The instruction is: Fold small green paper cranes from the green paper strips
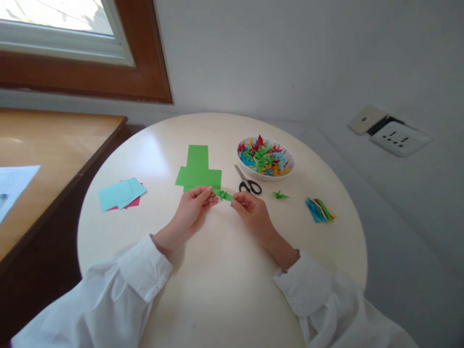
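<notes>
Between my two hands stretches a small green paper crane [223, 195], held above the table. My left hand [195, 205] pinches its left end between thumb and fingers. The right end sits in the pinch of my right hand [253, 210]. Just beyond my left hand lie several green paper sheets [198, 166], overlapping in a cross-like shape. Scissors [249, 184] with black handles rest behind my right hand, blades pointing away. Another green paper crane [280, 195] lies to the right of that hand.
A white bowl [266, 177] full of colourful folded cranes stands at the back right of the round table [217, 299]. Coloured paper strips [319, 210] lie at the right. Light-blue and red sheets [121, 194] are at the left. A wooden desk [54, 140] adjoins on the left.
</notes>
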Demonstrator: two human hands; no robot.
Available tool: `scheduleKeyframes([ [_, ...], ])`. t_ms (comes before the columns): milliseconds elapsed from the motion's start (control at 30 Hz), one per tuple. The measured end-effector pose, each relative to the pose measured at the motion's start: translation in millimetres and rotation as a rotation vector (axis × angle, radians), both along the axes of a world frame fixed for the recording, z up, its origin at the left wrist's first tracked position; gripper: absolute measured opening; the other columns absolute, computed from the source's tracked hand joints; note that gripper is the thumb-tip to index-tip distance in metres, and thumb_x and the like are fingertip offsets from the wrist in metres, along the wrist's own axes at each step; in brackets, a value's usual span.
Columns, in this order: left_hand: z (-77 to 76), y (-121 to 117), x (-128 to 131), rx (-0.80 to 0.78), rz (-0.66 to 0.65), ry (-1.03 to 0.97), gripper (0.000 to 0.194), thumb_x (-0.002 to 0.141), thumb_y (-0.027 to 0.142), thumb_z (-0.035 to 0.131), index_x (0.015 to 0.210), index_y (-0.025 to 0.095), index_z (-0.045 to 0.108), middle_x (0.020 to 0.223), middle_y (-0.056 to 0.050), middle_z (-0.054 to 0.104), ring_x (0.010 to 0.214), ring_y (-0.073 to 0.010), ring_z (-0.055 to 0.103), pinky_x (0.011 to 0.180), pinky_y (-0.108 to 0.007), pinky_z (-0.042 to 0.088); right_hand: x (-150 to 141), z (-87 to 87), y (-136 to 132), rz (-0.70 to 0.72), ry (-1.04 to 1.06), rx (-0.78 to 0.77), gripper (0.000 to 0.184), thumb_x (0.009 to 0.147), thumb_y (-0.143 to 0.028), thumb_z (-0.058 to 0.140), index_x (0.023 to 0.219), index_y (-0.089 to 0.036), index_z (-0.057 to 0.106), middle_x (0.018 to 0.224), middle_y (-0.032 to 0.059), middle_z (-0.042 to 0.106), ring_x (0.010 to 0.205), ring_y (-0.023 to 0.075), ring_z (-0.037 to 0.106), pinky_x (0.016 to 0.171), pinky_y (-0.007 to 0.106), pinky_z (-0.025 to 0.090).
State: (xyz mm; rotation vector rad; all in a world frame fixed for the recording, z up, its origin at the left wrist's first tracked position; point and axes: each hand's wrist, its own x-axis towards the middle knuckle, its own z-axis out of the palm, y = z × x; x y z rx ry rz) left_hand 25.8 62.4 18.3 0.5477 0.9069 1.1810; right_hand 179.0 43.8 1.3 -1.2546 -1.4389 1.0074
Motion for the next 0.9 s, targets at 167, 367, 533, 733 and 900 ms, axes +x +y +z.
scheduleKeyframes([
  [167, -1.7, -1, 1, 0.056, 0.049, 0.125, 0.021, 0.059, 0.027, 0.075, 0.065, 0.011, 0.063, 0.059, -0.001, 0.063, 0.058, -0.0098, 0.058, 0.067, -0.025, 0.046, -4, 0.8, -5, -0.143, -0.072, 0.186, 0.012, 0.074, -0.029, 0.057, 0.078, -0.02, 0.05, 0.067, -0.0016, 0.055, 0.06, 0.0119, 0.052, 0.057, 0.025, 0.044],
  [367, -3.8, -3, 3, 0.135, 0.103, 0.181, 0.025, 0.056, 0.033, 0.074, 0.066, 0.012, 0.064, 0.058, 0.0, 0.063, 0.059, -0.0119, 0.057, 0.068, -0.028, 0.046, -16, 7.5, -14, -0.215, -0.523, 0.559, 0.017, 0.076, -0.03, 0.06, 0.068, -0.021, 0.048, 0.062, -0.0008, 0.051, 0.061, 0.0142, 0.049, 0.06, 0.028, 0.04],
  [533, -3.6, -6, 6, 0.153, 0.084, 0.178, 0.023, 0.059, 0.032, 0.073, 0.065, 0.012, 0.063, 0.057, 0.0, 0.062, 0.059, -0.0107, 0.056, 0.067, -0.026, 0.045, -25, 6.4, -12, -0.291, -0.674, 0.588, 0.019, 0.079, -0.031, 0.057, 0.066, -0.02, 0.05, 0.059, 0.0001, 0.052, 0.06, 0.0152, 0.048, 0.063, 0.03, 0.037],
  [733, -8.0, -6, 8, 0.161, 0.042, 0.206, 0.024, 0.058, 0.035, 0.073, 0.065, 0.013, 0.065, 0.061, -0.002, 0.065, 0.062, -0.0128, 0.059, 0.07, -0.028, 0.046, -28, 2.3, -11, -0.359, -0.76, 0.513, 0.015, 0.082, -0.023, 0.051, 0.067, -0.02, 0.054, 0.062, 0.001, 0.057, 0.063, 0.0159, 0.049, 0.065, 0.03, 0.034],
  [900, -11.7, -3, 7, 0.186, 0.006, 0.237, 0.032, 0.06, 0.042, 0.071, 0.071, 0.012, 0.068, 0.072, -0.007, 0.068, 0.068, -0.0157, 0.061, 0.075, -0.032, 0.047, -14, 7.2, -13, -0.408, -0.709, 0.45, 0.015, 0.081, -0.024, 0.051, 0.069, -0.019, 0.057, 0.065, 0.0022, 0.06, 0.064, 0.016, 0.051, 0.065, 0.03, 0.037],
])
